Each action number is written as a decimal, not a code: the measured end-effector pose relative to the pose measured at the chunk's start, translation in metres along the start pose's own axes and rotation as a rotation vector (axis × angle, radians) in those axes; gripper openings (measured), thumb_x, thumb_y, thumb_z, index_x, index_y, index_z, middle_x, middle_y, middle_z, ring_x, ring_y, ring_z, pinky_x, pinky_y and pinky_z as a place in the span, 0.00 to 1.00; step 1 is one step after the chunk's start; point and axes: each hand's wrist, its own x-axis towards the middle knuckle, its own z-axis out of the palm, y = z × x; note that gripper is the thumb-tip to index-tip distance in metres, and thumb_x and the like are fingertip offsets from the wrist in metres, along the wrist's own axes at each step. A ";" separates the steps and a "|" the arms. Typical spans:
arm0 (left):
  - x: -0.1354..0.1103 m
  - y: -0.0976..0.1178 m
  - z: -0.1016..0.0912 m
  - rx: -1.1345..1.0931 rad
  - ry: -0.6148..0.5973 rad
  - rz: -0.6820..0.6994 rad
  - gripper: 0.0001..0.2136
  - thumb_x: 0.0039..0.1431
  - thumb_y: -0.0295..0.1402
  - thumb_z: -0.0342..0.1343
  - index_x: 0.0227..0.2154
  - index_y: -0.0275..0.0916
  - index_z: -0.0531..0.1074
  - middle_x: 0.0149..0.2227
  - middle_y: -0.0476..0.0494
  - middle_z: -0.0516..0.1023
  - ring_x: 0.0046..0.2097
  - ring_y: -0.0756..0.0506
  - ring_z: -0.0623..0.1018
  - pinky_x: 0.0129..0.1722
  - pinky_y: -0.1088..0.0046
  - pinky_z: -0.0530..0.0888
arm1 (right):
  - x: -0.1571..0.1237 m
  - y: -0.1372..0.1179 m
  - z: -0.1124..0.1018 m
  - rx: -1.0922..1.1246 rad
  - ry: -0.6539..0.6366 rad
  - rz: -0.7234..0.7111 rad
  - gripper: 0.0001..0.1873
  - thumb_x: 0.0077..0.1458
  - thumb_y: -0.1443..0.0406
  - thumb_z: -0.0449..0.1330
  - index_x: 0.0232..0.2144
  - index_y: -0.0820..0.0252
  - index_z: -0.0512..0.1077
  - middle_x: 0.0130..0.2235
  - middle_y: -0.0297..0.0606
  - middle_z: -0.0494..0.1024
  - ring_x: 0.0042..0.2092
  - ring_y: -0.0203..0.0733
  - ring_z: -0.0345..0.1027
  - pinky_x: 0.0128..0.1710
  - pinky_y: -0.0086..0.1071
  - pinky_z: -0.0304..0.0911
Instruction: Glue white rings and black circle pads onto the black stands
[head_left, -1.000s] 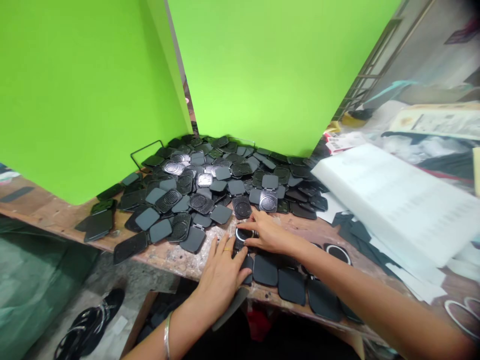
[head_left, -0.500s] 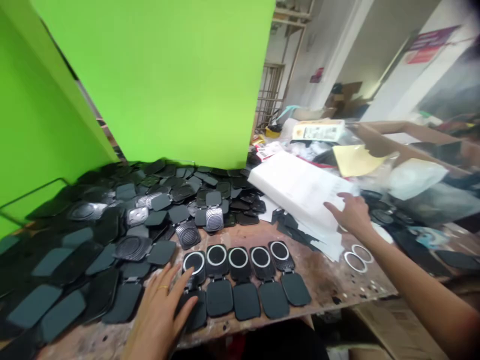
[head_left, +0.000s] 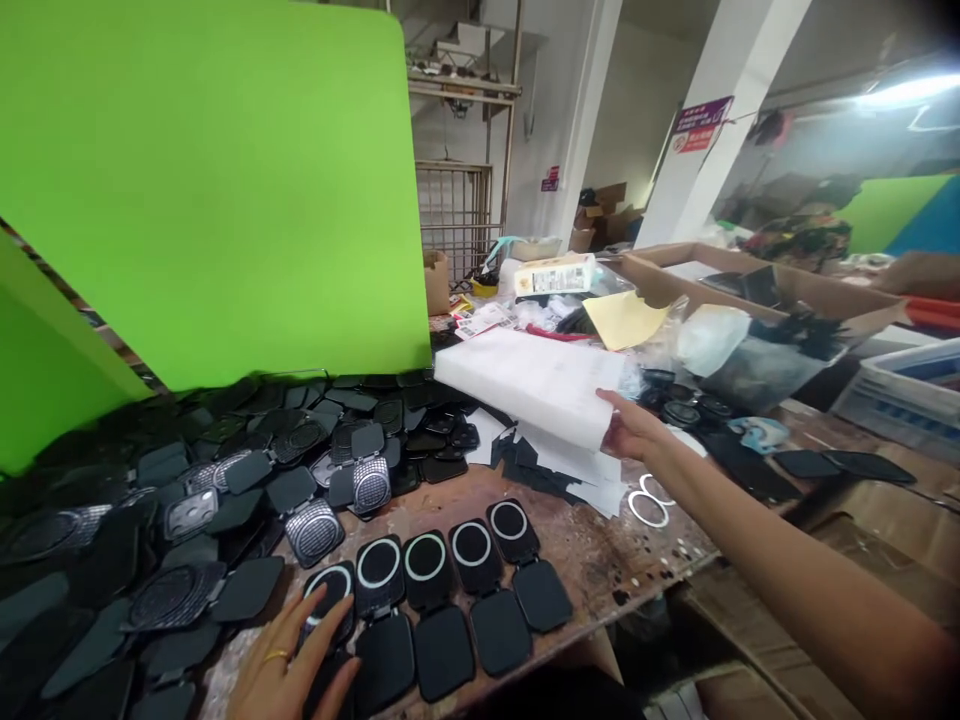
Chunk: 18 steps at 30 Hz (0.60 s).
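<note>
My right hand [head_left: 634,430] reaches to the right and its fingers close on the near edge of a stack of white sheets [head_left: 532,385], lifting that edge. My left hand [head_left: 289,665], with a ring on one finger, lies open with fingers spread on the leftmost black hinged case [head_left: 330,600] at the bench's front edge. Several open black cases with white rings [head_left: 442,590] sit in a row beside it. Loose white rings [head_left: 649,500] lie on the wood just beneath my right wrist.
A big heap of black and silver-meshed cases [head_left: 225,490] covers the left of the wooden bench [head_left: 600,550]. Green panels [head_left: 217,190] stand behind. Cardboard trays [head_left: 795,290], bags, a yellow sheet [head_left: 622,318] and black parts crowd the right.
My right hand left the row of cases, swung right and took hold of the white sheets' edge. My left hand stayed on the leftmost case. The view turned to the right.
</note>
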 end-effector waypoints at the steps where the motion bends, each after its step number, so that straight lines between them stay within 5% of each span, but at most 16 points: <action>1: 0.001 0.001 -0.001 -0.004 0.002 0.003 0.19 0.64 0.46 0.49 0.50 0.44 0.74 0.52 0.37 0.77 0.52 0.34 0.77 0.44 0.59 0.79 | -0.003 -0.001 -0.003 0.028 -0.009 -0.020 0.09 0.54 0.58 0.62 0.35 0.56 0.70 0.29 0.37 0.79 0.31 0.42 0.74 0.30 0.35 0.73; 8: 0.007 0.010 -0.009 -0.039 0.013 0.023 0.16 0.63 0.41 0.51 0.50 0.44 0.73 0.53 0.37 0.76 0.52 0.35 0.78 0.44 0.59 0.80 | -0.038 0.020 -0.047 0.087 -0.050 -0.571 0.29 0.35 0.63 0.72 0.44 0.52 0.70 0.45 0.33 0.79 0.46 0.44 0.73 0.45 0.35 0.70; 18: 0.004 0.020 -0.023 -0.021 0.038 0.019 0.16 0.64 0.40 0.49 0.53 0.46 0.70 0.55 0.35 0.73 0.53 0.33 0.77 0.43 0.53 0.80 | -0.070 0.045 -0.110 0.024 0.115 -0.583 0.23 0.42 0.57 0.65 0.43 0.53 0.69 0.51 0.41 0.77 0.55 0.53 0.70 0.51 0.45 0.69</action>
